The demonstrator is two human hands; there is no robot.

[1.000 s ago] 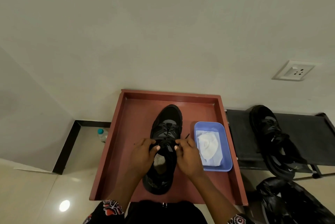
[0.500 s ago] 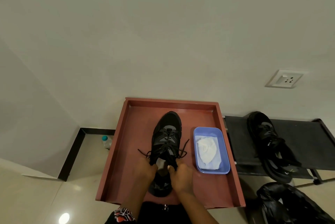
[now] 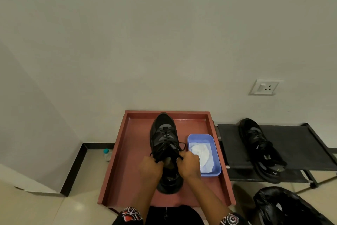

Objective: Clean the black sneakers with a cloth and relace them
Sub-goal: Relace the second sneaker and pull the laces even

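I have the black sneaker [image 3: 164, 142] lying toe toward twelve o'clock in the red tray [image 3: 127, 152], with the blue tub [image 3: 217, 152] and its white cloth [image 3: 200, 153] at its three o'clock. My left hand [image 3: 151, 168] and right hand [image 3: 188, 164] are each pinched closed on a lace [image 3: 180, 145] end at the tongue. To do this well I judge I should pull both ends evenly, outward toward nine and three, keeping tension while crossing. The second sneaker [image 3: 259, 144] waits on the rack [image 3: 300, 144].

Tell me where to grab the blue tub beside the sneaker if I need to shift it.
Pinch the blue tub by its right long rim, coming from above on the right: that raised lip is bare, while the right hand crowds its left side and the white cloth fills the inside.
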